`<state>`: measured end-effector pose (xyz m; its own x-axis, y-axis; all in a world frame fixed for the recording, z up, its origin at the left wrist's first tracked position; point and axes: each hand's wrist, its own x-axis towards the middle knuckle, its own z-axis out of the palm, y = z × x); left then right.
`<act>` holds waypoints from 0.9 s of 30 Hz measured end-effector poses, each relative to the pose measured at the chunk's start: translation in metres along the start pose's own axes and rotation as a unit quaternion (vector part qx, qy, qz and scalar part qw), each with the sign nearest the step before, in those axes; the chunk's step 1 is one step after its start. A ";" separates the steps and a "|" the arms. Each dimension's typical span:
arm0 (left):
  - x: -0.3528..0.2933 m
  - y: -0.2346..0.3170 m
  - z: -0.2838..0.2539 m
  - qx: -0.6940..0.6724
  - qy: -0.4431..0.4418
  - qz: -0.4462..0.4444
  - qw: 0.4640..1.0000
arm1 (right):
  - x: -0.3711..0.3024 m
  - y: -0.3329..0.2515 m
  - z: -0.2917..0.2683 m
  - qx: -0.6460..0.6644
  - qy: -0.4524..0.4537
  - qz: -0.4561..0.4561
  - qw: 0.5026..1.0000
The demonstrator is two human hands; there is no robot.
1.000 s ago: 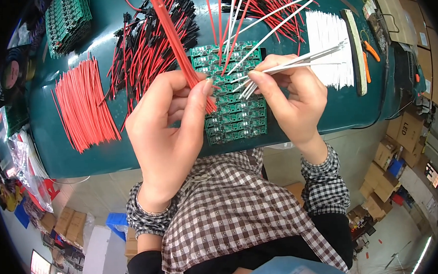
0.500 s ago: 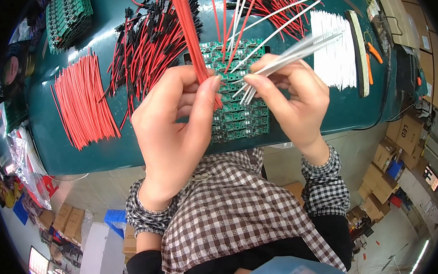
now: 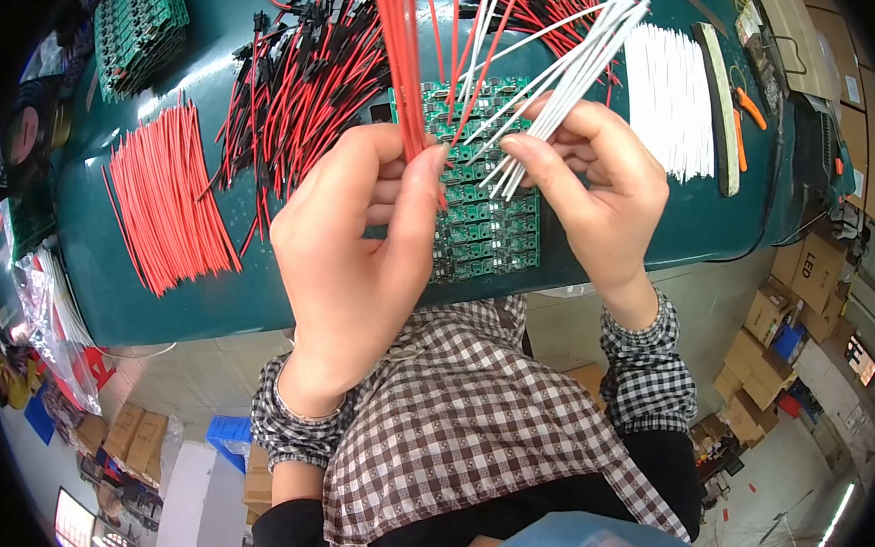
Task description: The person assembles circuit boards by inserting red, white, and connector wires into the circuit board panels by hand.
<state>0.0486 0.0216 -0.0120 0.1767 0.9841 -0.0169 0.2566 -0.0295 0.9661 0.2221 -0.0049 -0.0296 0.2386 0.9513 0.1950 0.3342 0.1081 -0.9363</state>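
My left hand (image 3: 356,243) pinches an upright bundle of red wires (image 3: 406,65) between thumb and fingers. Opposite it, my right hand (image 3: 592,184) grips a fanned bundle of white wires (image 3: 594,53), tilted up to the right. Both hands hover over a panel of green circuit boards (image 3: 471,241), and part of it is hidden behind them. Several red and white wires (image 3: 437,33) rise from the panel's upper part, their lower ends close to the boards. Whether each end sits in a hole is too small to tell.
Loose red wires (image 3: 168,200) lie at left, white wires (image 3: 669,99) at right beside a dark strip (image 3: 718,106). Red-black wires with connectors (image 3: 306,91) are heaped behind. More circuit boards (image 3: 141,41) are stacked at far left. Orange-handled pliers (image 3: 748,109) lie at right.
The white bundle has swung more upright and spread, with my right hand shifting slightly right. The red bundle has moved a little right and stands straighter.
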 end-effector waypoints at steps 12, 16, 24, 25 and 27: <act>0.002 0.003 0.004 0.083 0.021 0.049 0.995 | 0.000 0.000 -0.005 0.030 -0.008 0.035 0.999; 0.001 0.005 0.004 0.089 -0.007 0.041 0.995 | 0.000 -0.003 -0.004 0.039 -0.009 0.048 0.998; 0.001 0.005 0.003 0.088 -0.030 0.048 0.995 | 0.008 -0.005 -0.003 0.126 -0.028 0.124 0.984; -0.001 0.004 0.001 0.088 -0.030 0.048 0.995 | 0.006 -0.001 -0.005 0.128 -0.025 0.110 0.985; -0.005 0.004 -0.004 -0.014 -0.019 -0.003 1.000 | -0.001 0.003 -0.008 0.116 -0.022 0.085 0.989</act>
<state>0.0449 0.0177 -0.0067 0.2107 0.9770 -0.0316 0.2315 -0.0185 0.9727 0.2306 -0.0076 -0.0304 0.2311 0.9727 0.0216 0.0740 0.0046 -0.9972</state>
